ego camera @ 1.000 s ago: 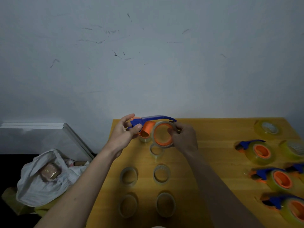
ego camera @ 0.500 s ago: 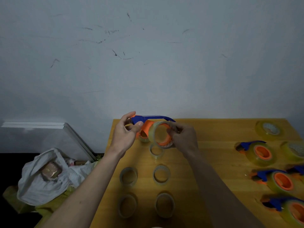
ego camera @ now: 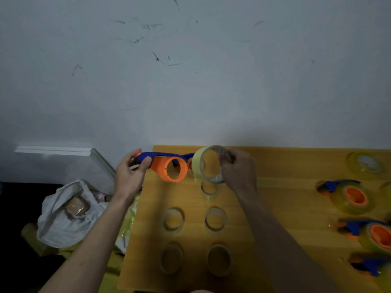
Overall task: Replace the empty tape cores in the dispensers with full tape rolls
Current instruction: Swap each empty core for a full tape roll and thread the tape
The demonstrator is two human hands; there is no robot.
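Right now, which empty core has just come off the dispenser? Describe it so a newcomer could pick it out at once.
Start at the yellow wooden table and go to its far edge by the wall. There the right hand pinches an empty tape core, beside the bare orange hub of the blue dispenser in the left hand. Unlike the five cores lying flat below, it is lifted and on edge.

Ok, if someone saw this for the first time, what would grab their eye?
Probably the blue-handled tape dispenser with its bare orange hub, gripped by the left hand above the yellow wooden table's far-left corner. Beside it, the right hand pinches a thin, empty tape core, clear of the hub. More such cores lie below.
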